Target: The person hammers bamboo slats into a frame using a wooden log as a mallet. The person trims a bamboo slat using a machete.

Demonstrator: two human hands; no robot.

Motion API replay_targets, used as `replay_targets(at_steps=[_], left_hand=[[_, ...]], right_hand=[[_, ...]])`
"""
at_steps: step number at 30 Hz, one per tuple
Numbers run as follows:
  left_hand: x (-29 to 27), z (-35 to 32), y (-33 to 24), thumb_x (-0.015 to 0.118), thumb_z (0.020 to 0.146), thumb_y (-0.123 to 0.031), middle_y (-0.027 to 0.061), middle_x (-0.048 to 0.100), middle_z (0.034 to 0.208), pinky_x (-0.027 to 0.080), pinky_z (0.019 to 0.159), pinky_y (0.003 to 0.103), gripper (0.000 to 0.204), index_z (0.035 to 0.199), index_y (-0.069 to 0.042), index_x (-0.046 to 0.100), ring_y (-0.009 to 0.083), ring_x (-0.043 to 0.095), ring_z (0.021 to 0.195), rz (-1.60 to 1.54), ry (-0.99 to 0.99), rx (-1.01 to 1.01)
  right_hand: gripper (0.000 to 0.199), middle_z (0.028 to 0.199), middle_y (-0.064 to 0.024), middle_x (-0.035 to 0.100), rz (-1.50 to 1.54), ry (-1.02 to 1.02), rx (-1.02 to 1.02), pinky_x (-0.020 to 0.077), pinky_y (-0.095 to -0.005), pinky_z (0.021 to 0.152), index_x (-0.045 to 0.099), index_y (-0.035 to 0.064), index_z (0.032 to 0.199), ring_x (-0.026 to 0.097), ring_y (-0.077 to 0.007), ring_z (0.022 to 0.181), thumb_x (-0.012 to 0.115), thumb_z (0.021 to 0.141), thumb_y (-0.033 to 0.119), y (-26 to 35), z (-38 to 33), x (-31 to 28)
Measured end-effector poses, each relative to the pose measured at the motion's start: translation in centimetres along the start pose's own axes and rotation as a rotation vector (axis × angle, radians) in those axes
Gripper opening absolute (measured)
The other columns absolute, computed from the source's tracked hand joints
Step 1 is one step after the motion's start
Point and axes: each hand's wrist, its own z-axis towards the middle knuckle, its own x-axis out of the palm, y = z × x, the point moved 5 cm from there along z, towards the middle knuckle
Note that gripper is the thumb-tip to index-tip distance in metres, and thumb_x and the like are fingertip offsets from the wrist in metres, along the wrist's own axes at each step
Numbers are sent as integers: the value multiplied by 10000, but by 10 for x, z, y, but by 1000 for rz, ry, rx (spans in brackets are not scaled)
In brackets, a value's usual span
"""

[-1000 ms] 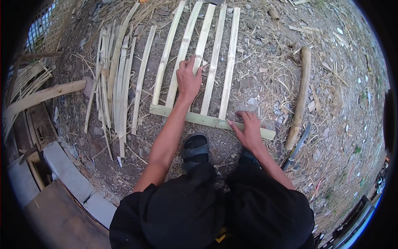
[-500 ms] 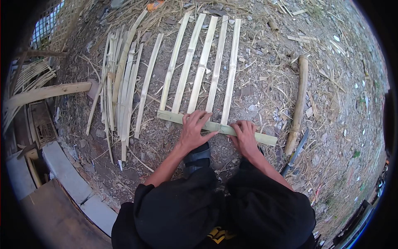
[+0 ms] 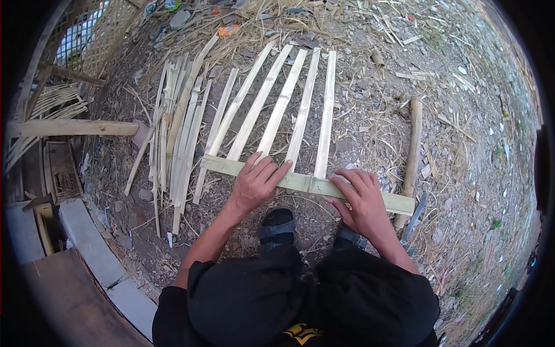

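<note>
Head view. A pale bamboo cross slat [image 3: 306,183] lies across the middle of the frame, running from centre left down to centre right on bare, straw-littered ground [image 3: 462,133]. Four long upright slats [image 3: 280,104] fan away from it toward the top centre, their near ends meeting the cross slat; whether they are fastened to it cannot be told.

The left hand [image 3: 254,186] rests flat on the cross slat just left of centre, fingers spread and pressing down, not closed around anything. The right hand [image 3: 359,199] lies on the same slat right of centre, fingers extended over its top face, likewise flat and ungripped.

Handling judgement: the split strips look light, thin and stiff along their length but springy, prone to splitting along the grain, with edges likely sharp. The cross slat is best taken between the upright slats, flat faces pinched, or lifted at both ends to keep the frame from racking.

Surroundings: a loose bundle of spare strips [image 3: 176,121] lies at centre left; a round wooden pole [image 3: 413,144] lies at centre right, with a dark blade-like tool [image 3: 413,215] just below it. The person's sandalled foot [image 3: 277,224] sits under the slat at lower centre. A lattice panel [image 3: 87,29] stands at upper left.
</note>
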Motion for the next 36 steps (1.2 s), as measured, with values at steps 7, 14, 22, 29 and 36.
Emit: replay_targets(at_steps=[7, 14, 22, 29, 36], left_hand=[[-110, 99, 36, 717, 702, 8, 96, 720, 968, 523, 896, 428, 412, 1109, -41, 668, 269, 689, 868, -82, -147, 28], [-189, 186, 46, 752, 822, -85, 138, 725, 923, 569, 711, 332, 330, 1129, -8, 659, 246, 721, 797, -61, -217, 41], [-248, 243, 49, 784, 827, -176, 70, 710, 836, 520, 554, 237, 440, 1222, -31, 655, 72, 622, 601, -324, -136, -1], [-236, 293, 52, 791, 838, -270, 53, 688, 771, 531, 542, 220, 422, 1124, 19, 680, 84, 645, 633, -673, 311, -146], [-116, 345, 92, 761, 847, -248, 74, 689, 834, 522, 526, 229, 532, 1294, -2, 612, 85, 606, 531, -669, 529, -134]], right_hand=[[401, 1204, -122, 585, -82, -647, -177, 429, -427, 880, 633, 109, 1103, 575, -254, 1034, 802, 741, 143, 30, -19, -81], [600, 1278, -167, 574, 363, -570, 407, 477, -403, 899, 492, 23, 1349, 583, -294, 1144, 762, 843, 199, -25, 14, -63], [647, 1275, -167, 591, 609, -356, 508, 497, -378, 898, 467, 25, 1372, 587, -256, 1167, 754, 857, 291, -49, 27, -54], [692, 1245, -183, 613, 656, -302, 410, 476, -420, 978, 422, 2, 1396, 581, -297, 1199, 735, 879, 339, -56, 36, 5], [308, 970, -111, 683, 1371, -60, 541, 566, -308, 745, 563, -16, 1197, 691, -165, 804, 559, 1016, 233, -62, 17, 75]])
